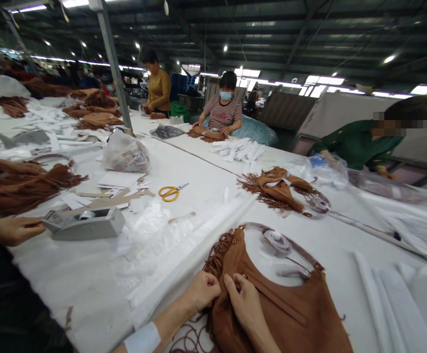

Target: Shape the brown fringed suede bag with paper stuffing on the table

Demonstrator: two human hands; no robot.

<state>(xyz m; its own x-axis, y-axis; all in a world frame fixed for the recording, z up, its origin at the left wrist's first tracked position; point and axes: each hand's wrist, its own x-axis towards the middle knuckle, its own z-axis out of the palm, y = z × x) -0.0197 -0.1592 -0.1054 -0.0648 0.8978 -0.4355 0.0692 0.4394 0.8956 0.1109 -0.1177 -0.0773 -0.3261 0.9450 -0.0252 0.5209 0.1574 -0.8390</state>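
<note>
A brown suede-like handbag (272,299) with fringe along its left side lies before me on the white table, its curved handle pointing away. At the fringed edge, the fingers of my left hand (203,290) are pinched together on the bag; the exact bit between the fingertips is hidden. Just beside it, my right hand (246,300) rests on the bag's front with thumb and fingers closed on the material near a small metal fitting. A wrapped, coiled strap (278,242) lies inside the handle's loop. Loose fringe strands (191,338) hang below my left wrist.
Yellow-handled scissors (170,192), a grey tape dispenser (86,225) touched by a co-worker's hand (18,230), and a filled plastic bag (125,154) are to the left. Another fringed bag (278,191) lies beyond mine. White padding strips (401,299) lie right. Co-workers stand around the table.
</note>
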